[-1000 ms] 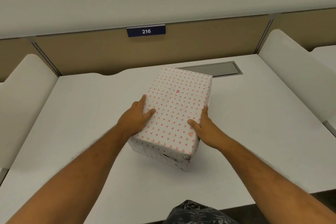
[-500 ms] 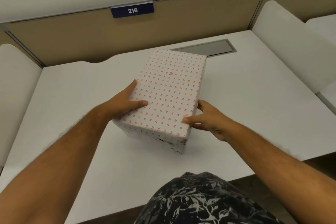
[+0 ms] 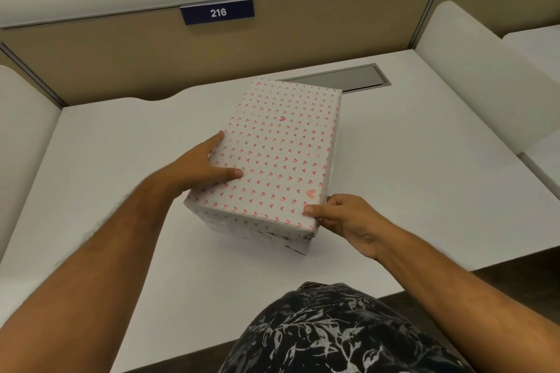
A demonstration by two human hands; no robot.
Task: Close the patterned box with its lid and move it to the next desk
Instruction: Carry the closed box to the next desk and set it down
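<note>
**Lid On, Both Hands Taking Hold for the Carry**

The patterned box [image 3: 272, 166] is sitting on the white tabletop [image 3: 121, 160], roughly in the middle and angled so its far end is pointing toward the grey cable hatch [image 3: 336, 79]. The lid [image 3: 281, 145] is covering it fully, its rim overlapping the darker lower wall at the near end, so the closing step is looking finished.

The person is bracing the box from two sides. The left hand [image 3: 203, 165] is lying against the left long edge, thumb stretched flat across the top of the lid and the other fingers wrapping down the side, out of sight; this placement is likely pressing the lid down while securing that side. The right hand [image 3: 342, 218] is working at the near right corner, its fingers [image 3: 312, 209] pinching the lid's rim there with the thumb on top. Gripping at opposite sides is probably meant to keep lid and base together when the box is raised, since lifting by the lid alone could leave the base behind.

To the right, beyond a white divider panel [image 3: 472, 70], a slice of the next desk [image 3: 533, 42] is showing. That is likely the destination, and the divider is standing tall enough that the box will probably be needing a clear lift over or around it.
</note>
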